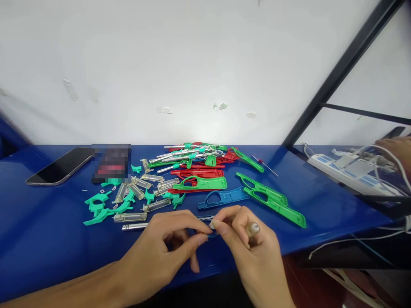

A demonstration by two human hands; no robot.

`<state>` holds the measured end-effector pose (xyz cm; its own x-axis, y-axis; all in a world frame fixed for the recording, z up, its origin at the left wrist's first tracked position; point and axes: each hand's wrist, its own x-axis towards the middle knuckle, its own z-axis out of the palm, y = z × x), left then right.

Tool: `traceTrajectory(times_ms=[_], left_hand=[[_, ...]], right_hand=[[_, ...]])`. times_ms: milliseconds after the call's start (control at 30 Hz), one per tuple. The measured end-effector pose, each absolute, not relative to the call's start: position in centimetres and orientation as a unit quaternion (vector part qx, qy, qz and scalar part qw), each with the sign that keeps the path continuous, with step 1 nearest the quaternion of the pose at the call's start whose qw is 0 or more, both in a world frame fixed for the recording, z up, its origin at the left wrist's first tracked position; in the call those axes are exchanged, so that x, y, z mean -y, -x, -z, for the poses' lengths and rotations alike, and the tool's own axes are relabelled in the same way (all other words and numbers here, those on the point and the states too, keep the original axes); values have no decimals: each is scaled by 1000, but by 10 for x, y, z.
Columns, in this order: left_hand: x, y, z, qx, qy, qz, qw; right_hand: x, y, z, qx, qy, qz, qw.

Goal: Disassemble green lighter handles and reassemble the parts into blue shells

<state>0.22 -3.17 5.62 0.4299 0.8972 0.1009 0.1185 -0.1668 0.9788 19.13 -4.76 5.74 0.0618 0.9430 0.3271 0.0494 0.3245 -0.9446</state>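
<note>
My left hand [167, 239] is closed, thumb and forefinger at a blue plastic handle shell [212, 235] mostly hidden by my fingers. White wires [205, 218] show above the shell. A silver metal tube [135, 226] sticks out to the left from behind this hand. My right hand [250, 244] pinches at the same spot as the left fingertips; what lies in the pinch is too small to tell. Its curled fingers also wrap a pale cylinder with a metal tip [254, 229]. Just beyond lies another blue handle shell [224, 197].
Clear plastic tanks [130, 217] and teal plastic pieces [96, 216] lie at left. Red shells [199, 173], green shells [276, 205] and metal tubes [176, 156] spread behind. A phone [61, 167], a power strip [349, 175] and another person's hand [398, 149] are at the sides.
</note>
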Motion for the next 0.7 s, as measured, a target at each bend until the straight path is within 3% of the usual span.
traceTrajectory(times_ms=[700], left_hand=[[30,-1,-58,-382,-561,-392,621]], right_hand=[[52,-184,-33,584,453,-326,590]])
